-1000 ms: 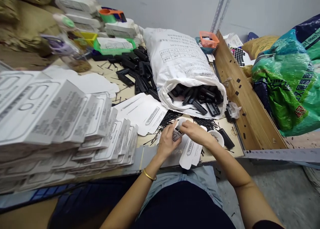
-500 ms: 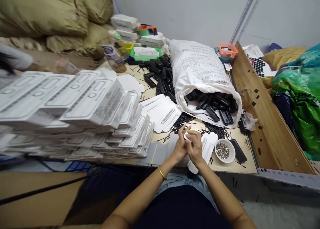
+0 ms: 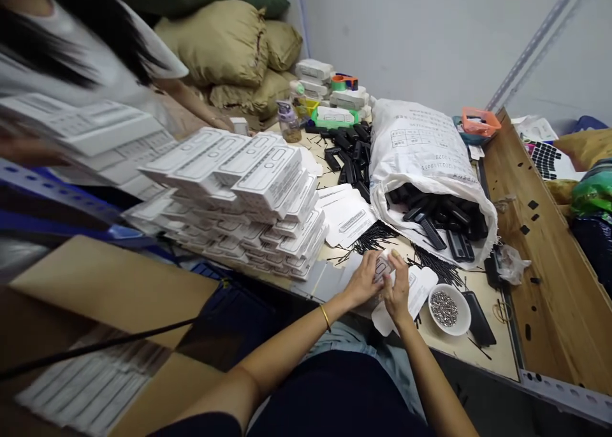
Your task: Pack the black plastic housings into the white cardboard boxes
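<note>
Between my two hands is a small white printed carton (image 3: 383, 267), its printed face turned up toward me. My left hand (image 3: 363, 280) grips its left side, fingers closed round it. On the right side and upper end, my right hand (image 3: 396, 292) presses with thumb and fingers. Under and beside my right hand lie flat, unfolded white cartons (image 3: 419, 288). A white bowl (image 3: 463, 322) of small metal screws stands to the right, with a black plastic case (image 3: 479, 320) next to it.
Stacked finished cartons (image 3: 268, 176) fill the table's left. A white sack (image 3: 421, 137) spills black plastic cases; thin black rods (image 3: 377, 235) lie before it. A wooden board (image 3: 540, 246) edges the right. At left, a person (image 3: 95, 35) is beside more cartons; an open cardboard box (image 3: 109, 284) sits below.
My view has swung left, bringing the co-worker and the open cardboard box into sight. The carton in my hands has turned, so its printed face now shows.
</note>
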The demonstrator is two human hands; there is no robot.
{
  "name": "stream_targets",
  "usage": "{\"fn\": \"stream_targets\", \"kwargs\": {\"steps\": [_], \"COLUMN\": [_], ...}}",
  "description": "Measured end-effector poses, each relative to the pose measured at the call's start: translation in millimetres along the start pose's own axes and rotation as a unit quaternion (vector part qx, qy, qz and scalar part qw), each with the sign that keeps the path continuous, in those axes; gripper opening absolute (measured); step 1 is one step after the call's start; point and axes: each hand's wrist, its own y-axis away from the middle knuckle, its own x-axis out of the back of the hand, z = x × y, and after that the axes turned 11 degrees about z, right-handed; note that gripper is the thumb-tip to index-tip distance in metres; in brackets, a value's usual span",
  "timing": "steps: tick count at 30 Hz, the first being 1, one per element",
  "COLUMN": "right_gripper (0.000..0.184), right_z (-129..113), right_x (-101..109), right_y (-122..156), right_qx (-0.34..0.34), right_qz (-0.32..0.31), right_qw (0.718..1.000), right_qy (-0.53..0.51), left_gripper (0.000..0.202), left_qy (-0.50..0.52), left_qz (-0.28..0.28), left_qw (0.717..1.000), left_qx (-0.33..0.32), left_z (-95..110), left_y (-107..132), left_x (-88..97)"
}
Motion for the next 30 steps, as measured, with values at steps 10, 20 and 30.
{"fn": "stream_targets", "kwargs": {"steps": [10,20,30], "right_gripper": [0.031,0.028,0.028], "right_z": [-1.7,12.2,19.3], "right_x": [21.2,25.1,26.3], "right_y": [-18.8,-2.2,3.4], "right_qx": [-0.145,-0.195,-0.214], "right_qz": [0.078,0.046,0.029], "right_qw": [0.986,0.979,0.976], "right_qy": [-0.032,-0.033,-0.04], "left_gripper": [0.073,0.069,0.059], "left_qy": [-0.378,-0.463,-0.497], "left_qz": [0.198,0.217,0.209], "left_qw": [0.903,0.848,0.831], "left_qx": [0.058,0.142,0.138], "left_z": [105.7,107.1,119.2], "left_y": [-84.1,-114.1,-114.4], "left_x": [147.2,186.4,191.9]}}
